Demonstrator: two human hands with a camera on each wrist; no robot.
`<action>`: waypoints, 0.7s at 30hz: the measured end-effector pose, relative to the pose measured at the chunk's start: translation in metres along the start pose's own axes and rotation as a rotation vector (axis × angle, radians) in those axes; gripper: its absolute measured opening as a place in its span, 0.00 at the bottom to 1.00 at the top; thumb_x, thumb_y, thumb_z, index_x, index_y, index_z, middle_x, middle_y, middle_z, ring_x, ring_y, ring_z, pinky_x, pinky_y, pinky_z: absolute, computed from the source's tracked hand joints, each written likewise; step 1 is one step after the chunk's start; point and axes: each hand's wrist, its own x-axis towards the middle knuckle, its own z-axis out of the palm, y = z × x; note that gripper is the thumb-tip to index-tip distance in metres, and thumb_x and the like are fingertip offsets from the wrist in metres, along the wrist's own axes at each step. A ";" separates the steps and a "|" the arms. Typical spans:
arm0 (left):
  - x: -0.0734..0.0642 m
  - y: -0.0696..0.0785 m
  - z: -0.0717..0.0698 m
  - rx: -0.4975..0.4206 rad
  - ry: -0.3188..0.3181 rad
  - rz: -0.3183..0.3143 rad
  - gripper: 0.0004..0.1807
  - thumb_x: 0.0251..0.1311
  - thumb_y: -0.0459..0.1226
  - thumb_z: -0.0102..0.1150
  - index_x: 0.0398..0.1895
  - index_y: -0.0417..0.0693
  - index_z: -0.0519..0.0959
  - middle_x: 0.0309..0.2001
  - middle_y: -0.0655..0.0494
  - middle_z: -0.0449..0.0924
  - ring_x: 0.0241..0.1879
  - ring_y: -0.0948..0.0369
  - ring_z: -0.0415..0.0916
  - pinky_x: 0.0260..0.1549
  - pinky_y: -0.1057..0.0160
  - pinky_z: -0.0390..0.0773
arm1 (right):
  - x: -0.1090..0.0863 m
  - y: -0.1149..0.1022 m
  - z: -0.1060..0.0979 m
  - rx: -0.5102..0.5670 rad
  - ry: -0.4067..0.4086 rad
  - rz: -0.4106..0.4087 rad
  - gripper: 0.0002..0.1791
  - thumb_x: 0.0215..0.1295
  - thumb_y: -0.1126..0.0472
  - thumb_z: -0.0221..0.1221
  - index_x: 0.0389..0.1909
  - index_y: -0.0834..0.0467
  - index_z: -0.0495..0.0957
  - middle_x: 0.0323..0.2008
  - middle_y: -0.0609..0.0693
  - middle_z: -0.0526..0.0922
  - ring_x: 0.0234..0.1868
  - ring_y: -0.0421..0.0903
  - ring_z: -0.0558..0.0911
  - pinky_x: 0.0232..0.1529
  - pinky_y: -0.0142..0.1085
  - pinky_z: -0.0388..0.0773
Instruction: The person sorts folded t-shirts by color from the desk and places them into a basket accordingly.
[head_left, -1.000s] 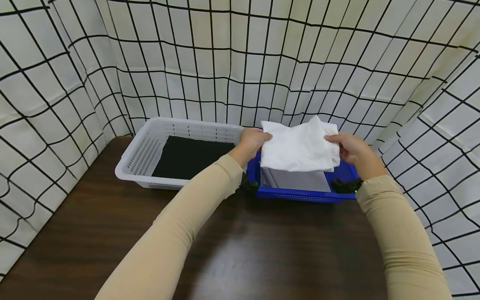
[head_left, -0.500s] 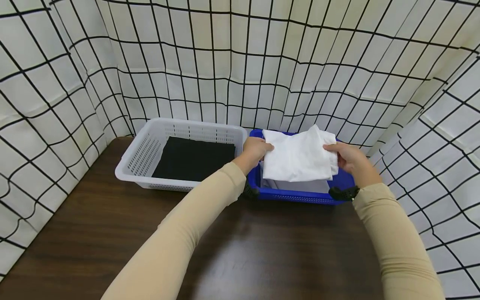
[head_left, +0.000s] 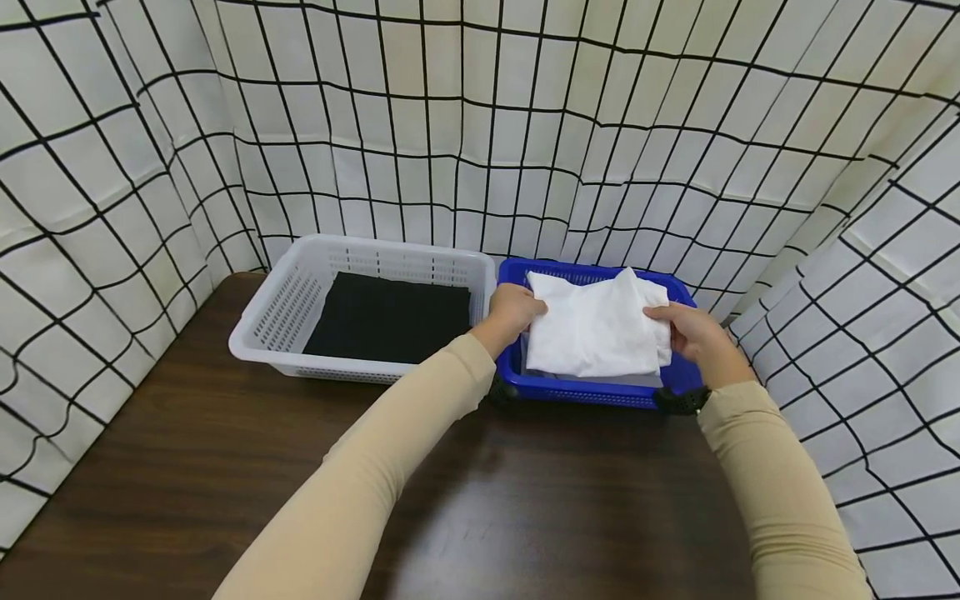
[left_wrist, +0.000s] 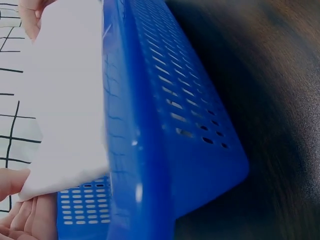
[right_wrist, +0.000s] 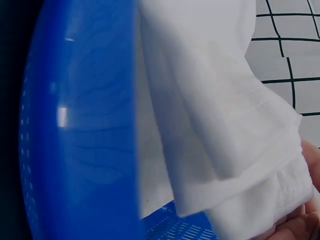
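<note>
A folded white cloth point(head_left: 596, 329) spans between both hands, over the blue basket point(head_left: 585, 393) in the head view. My left hand point(head_left: 516, 310) pinches its left edge, thumb on top and fingers beneath, as the left wrist view shows the cloth point(left_wrist: 70, 100) beside the basket rim point(left_wrist: 135, 150). At the opposite edge my right hand point(head_left: 693, 337) grips the cloth's layered side; in the right wrist view those folds point(right_wrist: 225, 125) hang inside the basket wall point(right_wrist: 95, 125). Under the held cloth, more pale fabric point(head_left: 637, 380) shows in the basket.
To the left stands a white perforated basket point(head_left: 258, 354) with black folded fabric point(head_left: 393, 321) in it. Both baskets sit on a dark brown wooden table point(head_left: 480, 500). White curtains with a black grid pattern point(head_left: 420, 117) enclose the back and sides.
Both hands have lowered the white cloth toward the blue basket, uncovering its back rim and covering more of the pale fabric inside. The white basket has stayed in place.
</note>
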 end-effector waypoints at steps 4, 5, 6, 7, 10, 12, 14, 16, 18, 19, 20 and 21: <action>0.003 -0.003 0.004 0.047 -0.006 0.001 0.11 0.62 0.34 0.63 0.23 0.43 0.75 0.27 0.55 0.73 0.22 0.63 0.67 0.21 0.68 0.72 | 0.003 0.006 0.000 -0.006 0.011 0.012 0.28 0.71 0.64 0.57 0.70 0.57 0.61 0.24 0.38 0.83 0.26 0.34 0.84 0.31 0.28 0.83; 0.004 -0.003 0.004 0.063 -0.009 -0.001 0.16 0.62 0.34 0.63 0.18 0.45 0.71 0.22 0.56 0.70 0.20 0.62 0.66 0.20 0.68 0.71 | 0.004 0.008 0.000 -0.008 0.015 0.012 0.32 0.71 0.64 0.57 0.73 0.58 0.59 0.24 0.37 0.83 0.27 0.34 0.83 0.32 0.27 0.83; 0.005 -0.004 0.005 0.076 -0.015 -0.004 0.20 0.62 0.34 0.63 0.15 0.48 0.66 0.17 0.57 0.65 0.18 0.63 0.64 0.19 0.67 0.69 | 0.004 0.009 0.001 -0.018 0.020 0.011 0.33 0.71 0.63 0.57 0.74 0.58 0.57 0.24 0.37 0.83 0.27 0.33 0.83 0.32 0.27 0.83; 0.005 -0.004 0.006 0.085 -0.016 -0.005 0.24 0.62 0.34 0.63 0.12 0.49 0.62 0.14 0.59 0.61 0.16 0.63 0.62 0.17 0.67 0.67 | 0.005 0.011 0.002 -0.026 0.030 0.009 0.35 0.71 0.63 0.57 0.76 0.59 0.55 0.24 0.36 0.82 0.27 0.33 0.83 0.32 0.27 0.83; 0.006 -0.006 0.007 0.129 -0.023 -0.014 0.28 0.62 0.33 0.62 0.10 0.51 0.57 0.10 0.60 0.52 0.13 0.63 0.57 0.15 0.67 0.63 | 0.008 0.015 0.005 -0.061 0.074 0.010 0.37 0.71 0.61 0.58 0.77 0.59 0.54 0.23 0.35 0.82 0.26 0.33 0.82 0.31 0.26 0.83; 0.005 -0.007 0.008 0.188 -0.026 -0.003 0.29 0.62 0.33 0.62 0.09 0.51 0.57 0.09 0.60 0.51 0.12 0.64 0.56 0.14 0.67 0.61 | 0.011 0.018 0.008 -0.095 0.104 0.016 0.37 0.70 0.59 0.59 0.76 0.59 0.56 0.22 0.35 0.81 0.25 0.33 0.81 0.31 0.25 0.82; 0.004 -0.008 0.009 0.249 -0.029 0.020 0.29 0.62 0.33 0.62 0.09 0.51 0.56 0.10 0.60 0.50 0.12 0.64 0.52 0.14 0.68 0.58 | 0.013 0.021 0.010 -0.118 0.134 0.030 0.36 0.70 0.58 0.60 0.76 0.58 0.58 0.21 0.35 0.80 0.24 0.33 0.80 0.30 0.25 0.81; 0.003 -0.009 0.010 0.319 -0.037 0.063 0.29 0.61 0.32 0.61 0.08 0.50 0.56 0.11 0.61 0.49 0.13 0.65 0.48 0.13 0.69 0.56 | 0.014 0.023 0.013 -0.139 0.156 0.039 0.36 0.70 0.57 0.60 0.75 0.57 0.59 0.20 0.35 0.80 0.22 0.32 0.78 0.28 0.24 0.79; 0.003 -0.010 0.011 0.362 -0.045 0.104 0.29 0.60 0.31 0.60 0.08 0.51 0.55 0.11 0.61 0.47 0.13 0.65 0.45 0.12 0.70 0.53 | 0.016 0.024 0.015 -0.144 0.171 0.049 0.36 0.69 0.57 0.60 0.75 0.56 0.60 0.19 0.34 0.79 0.21 0.32 0.77 0.27 0.24 0.77; 0.002 -0.010 0.011 0.378 -0.048 0.123 0.29 0.59 0.30 0.59 0.08 0.51 0.54 0.11 0.61 0.47 0.13 0.65 0.44 0.13 0.70 0.51 | 0.016 0.025 0.016 -0.143 0.177 0.051 0.36 0.69 0.57 0.61 0.76 0.55 0.59 0.19 0.34 0.79 0.21 0.32 0.76 0.26 0.24 0.77; 0.002 -0.011 0.012 0.393 -0.051 0.143 0.29 0.59 0.29 0.59 0.08 0.51 0.54 0.12 0.61 0.47 0.13 0.65 0.44 0.12 0.70 0.51 | 0.017 0.026 0.016 -0.141 0.181 0.053 0.37 0.69 0.57 0.61 0.76 0.55 0.59 0.19 0.33 0.79 0.22 0.32 0.76 0.26 0.24 0.76; 0.001 -0.011 0.012 0.411 -0.053 0.157 0.29 0.59 0.28 0.59 0.08 0.51 0.54 0.11 0.61 0.47 0.13 0.66 0.44 0.12 0.71 0.51 | 0.018 0.026 0.017 -0.141 0.185 0.054 0.36 0.69 0.58 0.61 0.76 0.55 0.59 0.19 0.33 0.78 0.22 0.31 0.76 0.26 0.23 0.76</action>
